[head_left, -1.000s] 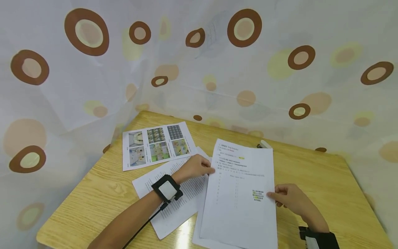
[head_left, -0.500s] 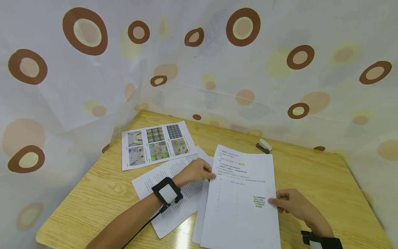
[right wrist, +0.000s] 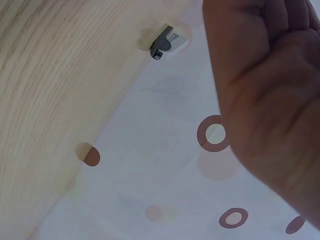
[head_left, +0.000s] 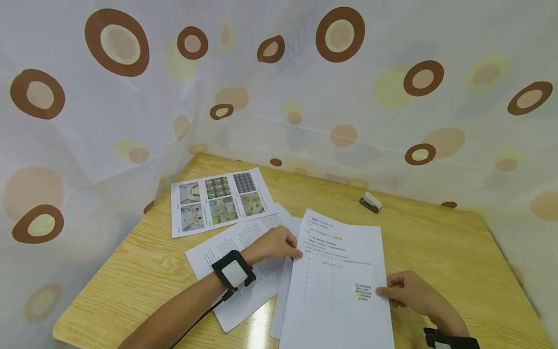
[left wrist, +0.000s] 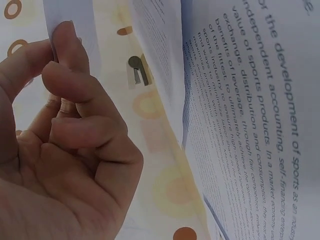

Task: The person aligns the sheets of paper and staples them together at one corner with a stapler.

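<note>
Head view. Locate the upper sheet (head_left: pixel 337 286) right of centre on the table (head_left: pixel 457 261) side nearest the wearer, printed face up, bottom end cut off by the frame. Pinched at its left edge by the left hand (head_left: pixel 274 244); pinched at its right edge by the right hand (head_left: pixel 407 291), thumb on the printed face. Impossible to tell here how many leaves within the grip. Partly covered underneath, showing along the left side: a lower sheet (head_left: pixel 284 281). Farther left, beneath the left wrist: a text page (head_left: pixel 267 278), overlapped at the far side by a picture sheet (head_left: pixel 222 201). Beyond the upper sheet, well apart from both hands: a stapler (head_left: pixel 370 202).

Judged step in hand: positioning the upper sheet by both side edges. Next move, as judged: calls for a light, even pinch on both sides, without buckling the paper or dragging the lower sheet.

Left wrist view. Visible: paper caught between thumb and finger, remaining fingers curled inward. At right: large lines of English print, probably on the text page.

Right wrist view. Visible: palm side and wrist only, with fingertips out of frame. Not possible to confirm the right grip from this angle.
</note>
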Demonstrator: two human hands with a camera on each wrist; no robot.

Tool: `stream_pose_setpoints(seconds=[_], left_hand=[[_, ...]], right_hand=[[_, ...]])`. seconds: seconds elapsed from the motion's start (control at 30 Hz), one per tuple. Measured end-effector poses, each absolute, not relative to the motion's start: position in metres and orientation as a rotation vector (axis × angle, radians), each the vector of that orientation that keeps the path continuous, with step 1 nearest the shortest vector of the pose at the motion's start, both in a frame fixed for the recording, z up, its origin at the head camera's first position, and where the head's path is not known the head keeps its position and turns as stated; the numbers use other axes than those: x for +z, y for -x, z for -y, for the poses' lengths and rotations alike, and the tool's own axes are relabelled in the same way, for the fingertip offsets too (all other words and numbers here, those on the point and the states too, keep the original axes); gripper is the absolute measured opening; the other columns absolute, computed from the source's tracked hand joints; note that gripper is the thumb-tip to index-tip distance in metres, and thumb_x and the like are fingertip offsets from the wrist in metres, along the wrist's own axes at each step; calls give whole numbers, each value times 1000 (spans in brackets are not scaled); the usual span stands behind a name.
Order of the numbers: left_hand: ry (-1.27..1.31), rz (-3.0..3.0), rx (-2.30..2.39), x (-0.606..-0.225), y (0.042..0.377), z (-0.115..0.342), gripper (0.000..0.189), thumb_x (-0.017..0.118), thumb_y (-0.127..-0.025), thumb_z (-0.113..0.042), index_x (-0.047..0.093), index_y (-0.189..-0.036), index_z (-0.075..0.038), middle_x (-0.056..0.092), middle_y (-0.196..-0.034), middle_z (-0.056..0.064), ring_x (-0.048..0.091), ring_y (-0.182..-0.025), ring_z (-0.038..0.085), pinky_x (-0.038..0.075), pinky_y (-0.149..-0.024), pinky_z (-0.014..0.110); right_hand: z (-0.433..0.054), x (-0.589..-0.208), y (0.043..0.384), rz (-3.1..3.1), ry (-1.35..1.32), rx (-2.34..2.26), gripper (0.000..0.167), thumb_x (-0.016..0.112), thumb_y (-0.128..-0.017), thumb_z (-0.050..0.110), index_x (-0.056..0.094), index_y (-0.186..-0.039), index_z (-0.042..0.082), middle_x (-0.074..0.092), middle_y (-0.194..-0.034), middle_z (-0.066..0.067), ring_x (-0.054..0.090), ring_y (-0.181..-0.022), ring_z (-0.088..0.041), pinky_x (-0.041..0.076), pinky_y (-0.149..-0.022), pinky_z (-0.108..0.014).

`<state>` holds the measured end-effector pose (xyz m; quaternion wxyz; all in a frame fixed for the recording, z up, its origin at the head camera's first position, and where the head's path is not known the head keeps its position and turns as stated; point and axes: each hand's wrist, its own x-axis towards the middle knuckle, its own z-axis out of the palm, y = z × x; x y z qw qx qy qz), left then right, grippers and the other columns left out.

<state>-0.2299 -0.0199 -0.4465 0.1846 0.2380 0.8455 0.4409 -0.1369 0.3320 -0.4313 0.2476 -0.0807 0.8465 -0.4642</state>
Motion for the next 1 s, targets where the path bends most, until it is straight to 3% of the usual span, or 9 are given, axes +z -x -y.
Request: stream_pose_setpoints(seconds=[0.27,0.73,1.0], left_hand=[[-677,-2366,1189,-447,229,19,29,77,-87,-16,67,-60,-12,59,-61,1,37,-52,9,27,-50,24],[-735,-2350,1111,-449,223,17,28,78,-85,-14,68,-59,-12,51,-53,-6,36,-49,7,26,-48,22],[-716,-2339,1100,-452,219,16,30,79,-85,-14,66,-57,-11,60,-58,-3,42,-50,7,29,-48,22]], right_hand=[[-332,-432,136,-2244,240,-1273,36,65,-97,13,49,-72,-8,49,-63,-3,40,-54,-9,31,-50,-24],[-333,-438,134,-2221,230,-1233,36,67,-94,12,54,-75,-15,57,-66,-3,45,-55,-10,37,-52,-22],[-333,-442,132,-2200,229,-1228,35,68,-93,12,55,-74,-14,55,-64,-3,42,-53,-10,34,-49,-22]])
